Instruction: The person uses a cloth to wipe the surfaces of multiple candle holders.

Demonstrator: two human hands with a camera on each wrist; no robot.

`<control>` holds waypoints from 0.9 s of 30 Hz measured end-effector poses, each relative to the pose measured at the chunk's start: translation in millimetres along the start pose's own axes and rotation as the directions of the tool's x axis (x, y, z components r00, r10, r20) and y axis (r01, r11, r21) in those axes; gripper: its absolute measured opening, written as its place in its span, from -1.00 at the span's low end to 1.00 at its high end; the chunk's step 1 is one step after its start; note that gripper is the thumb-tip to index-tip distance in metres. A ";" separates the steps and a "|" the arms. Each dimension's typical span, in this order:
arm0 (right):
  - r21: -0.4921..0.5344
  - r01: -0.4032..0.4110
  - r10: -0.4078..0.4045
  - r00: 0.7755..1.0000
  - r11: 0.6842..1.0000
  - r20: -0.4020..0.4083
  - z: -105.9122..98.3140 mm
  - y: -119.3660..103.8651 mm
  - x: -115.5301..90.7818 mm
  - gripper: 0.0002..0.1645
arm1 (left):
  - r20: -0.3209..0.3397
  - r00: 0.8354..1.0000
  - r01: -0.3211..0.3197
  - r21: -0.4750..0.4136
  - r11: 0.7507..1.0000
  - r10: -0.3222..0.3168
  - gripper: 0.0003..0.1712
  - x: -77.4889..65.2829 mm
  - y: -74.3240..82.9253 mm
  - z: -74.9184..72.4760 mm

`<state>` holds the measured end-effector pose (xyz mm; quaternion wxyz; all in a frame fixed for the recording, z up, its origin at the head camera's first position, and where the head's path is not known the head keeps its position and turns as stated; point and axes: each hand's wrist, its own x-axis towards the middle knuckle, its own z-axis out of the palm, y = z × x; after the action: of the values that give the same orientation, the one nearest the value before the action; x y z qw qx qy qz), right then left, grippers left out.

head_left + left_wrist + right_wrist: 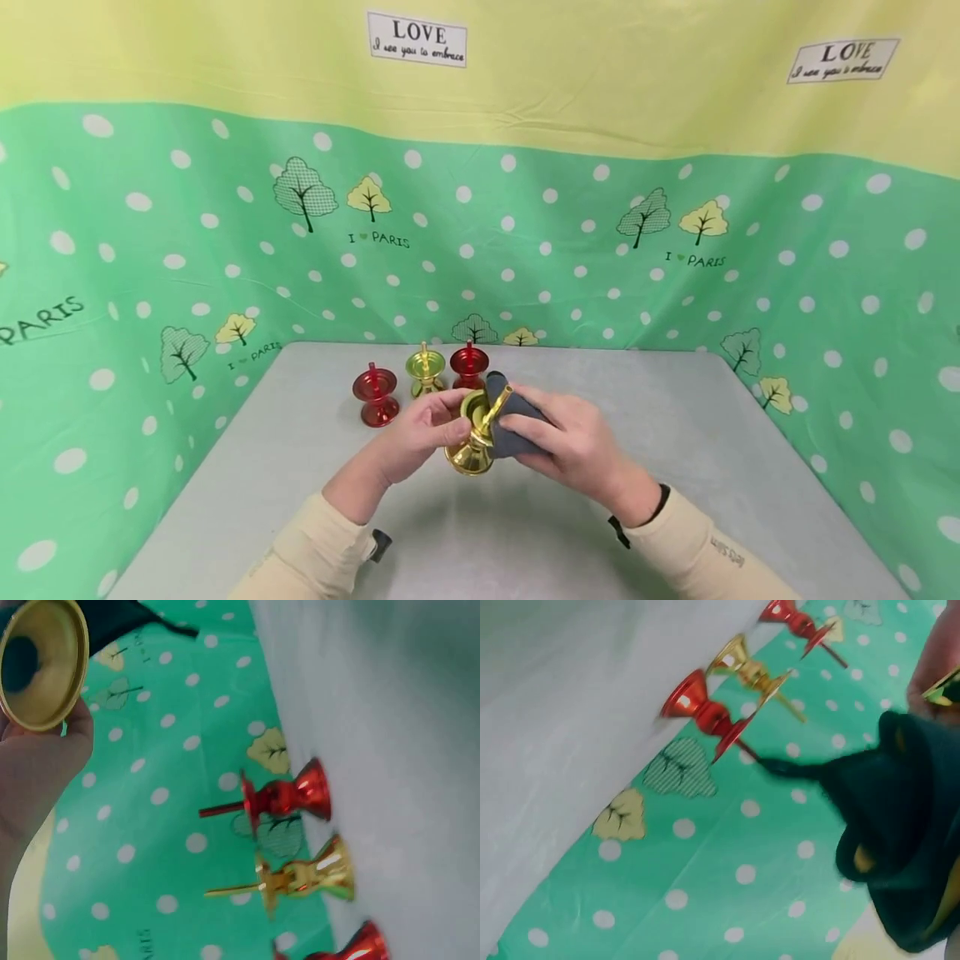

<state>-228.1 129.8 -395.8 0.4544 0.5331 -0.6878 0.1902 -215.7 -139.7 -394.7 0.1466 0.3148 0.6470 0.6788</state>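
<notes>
In the head view, my left hand [427, 429] grips a shiny gold candle holder [470, 457] by its upper dish, thumb at the near side. The holder is raised and tilted, with its thin stem pointing up to the right. The left wrist view shows its round base from underneath. My right hand [573, 433] holds a dark grey cloth [516, 429] folded against the dish, beside the stem. Much of the dish's right side is hidden by the cloth. In the right wrist view the cloth [892, 802] hangs in folds with a thin corner sticking out.
Behind my hands on the grey table [300, 475] stand a red candle holder [375, 387] at left, a gold one [425, 364] and another red one [469, 362]. A green dotted curtain [510, 225] rises behind the table.
</notes>
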 end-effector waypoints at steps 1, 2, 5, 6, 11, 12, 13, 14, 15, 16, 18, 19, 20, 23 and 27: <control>-0.024 -0.006 0.006 1.000 1.000 -0.015 -0.1 -1.7 0.8 -0.64 | -0.019 1.000 0.001 0.007 1.000 -0.001 -0.35 0.8 1.4 1.5; -0.053 -0.022 0.020 0.999 0.998 -0.029 -0.2 -3.6 1.6 -0.65 | -0.052 0.999 0.003 0.017 1.000 -0.002 -0.35 1.7 2.8 4.0; -0.171 -0.110 0.104 0.994 0.979 -0.039 0.8 -10.5 3.8 -0.65 | -0.180 0.984 0.018 0.099 0.995 0.000 -0.30 5.0 4.3 14.4; -0.218 -0.132 0.128 0.991 0.967 -0.035 1.6 -12.7 4.8 -0.64 | -0.217 0.976 0.023 0.125 0.992 0.005 -0.27 5.8 3.8 17.8; -0.335 -0.161 0.165 0.986 0.928 -0.017 6.6 -24.0 10.2 -0.64 | -0.304 0.953 0.036 0.190 0.981 0.023 -0.22 6.3 -0.5 24.5; -0.329 -0.157 0.159 0.987 0.931 -0.019 7.2 -25.6 11.5 -0.64 | -0.307 0.951 0.030 0.173 0.984 0.025 -0.24 5.8 -1.1 23.5; -0.315 -0.156 0.160 0.987 0.936 -0.014 7.3 -26.9 12.6 -0.64 | -0.305 0.952 0.022 0.158 0.987 0.028 -0.26 5.2 -1.0 22.2; -0.300 -0.156 0.161 0.987 0.941 -0.006 7.0 -27.6 13.5 -0.64 | -0.298 0.954 0.012 0.139 0.990 0.031 -0.27 4.5 -0.8 20.6; -0.280 -0.152 0.159 0.987 0.948 0.003 6.6 -27.5 14.2 -0.64 | -0.284 0.958 -0.001 0.121 0.993 0.036 -0.27 3.5 -0.6 18.8; -0.254 -0.148 0.157 0.988 0.956 0.015 6.0 -26.8 14.5 -0.64 | -0.266 0.963 -0.017 0.109 0.994 0.045 -0.27 2.5 -0.4 16.7; -0.173 -0.126 0.133 0.991 0.977 0.030 4.9 -22.4 13.7 -0.64 | -0.214 0.975 -0.039 0.068 0.997 0.053 -0.26 0.3 -0.6 12.8; -0.131 -0.115 0.122 0.992 0.985 0.043 4.0 -19.2 12.5 -0.64 | -0.180 0.982 -0.051 0.049 0.998 0.059 -0.25 -0.8 -1.1 10.7; -0.090 -0.098 0.103 0.993 0.991 0.051 3.4 -15.4 10.8 -0.63 | -0.142 0.988 -0.059 0.026 0.998 0.062 -0.24 -1.7 -2.0 8.5; 0.021 -0.065 0.064 0.995 0.998 0.073 0.7 -4.9 6.0 -0.62 | -0.040 0.998 -0.057 -0.037 0.998 0.056 -0.24 -3.3 -3.9 2.9; 0.000 -0.073 0.073 0.996 0.997 0.060 -1.3 -4.7 5.6 -0.62 | -0.066 0.998 -0.009 -0.008 1.000 0.009 -0.29 -2.6 -1.3 6.7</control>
<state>-223.4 126.0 -391.6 0.4258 0.5136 -0.7200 0.1911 -209.8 -135.8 -396.8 0.1235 0.2946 0.6471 0.6923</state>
